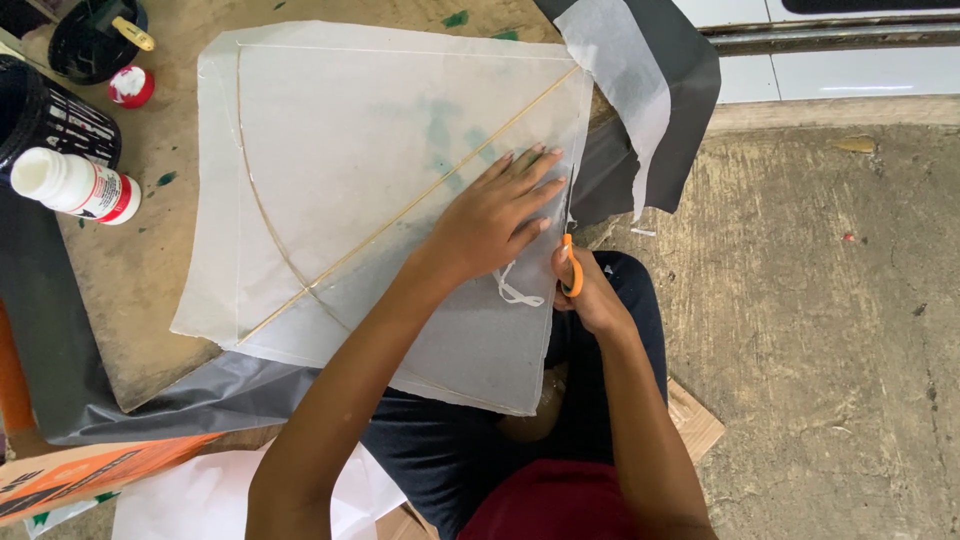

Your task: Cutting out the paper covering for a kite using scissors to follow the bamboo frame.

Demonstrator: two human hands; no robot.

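Kite [380,200]: white tissue sheet w/ thin stick spine and bowed cross-stick, lying flat on worn board [150,280]; near edge overhangs board toward person's lap.
L hand [495,215]: flat on kite, palm down, fingers spread and straight, gripping nothing; pressing sheet just inside its R edge, beside the spine.
R hand [590,295]: at kite's R edge, fingers closed round orange-handled scissors [571,265]; blades mostly hidden, at sheet edge just below L fingertips.
Paper strip [515,290]: thin white curl lying on sheet, btwn the 2 hands.
Glue bottle [75,185]: white, on its side, far L of board, well apart from hands.
Red cap [131,86]: near bottle, top L.
Black sheet [650,110]: w/ white tissue on it, beyond kite's R corner.
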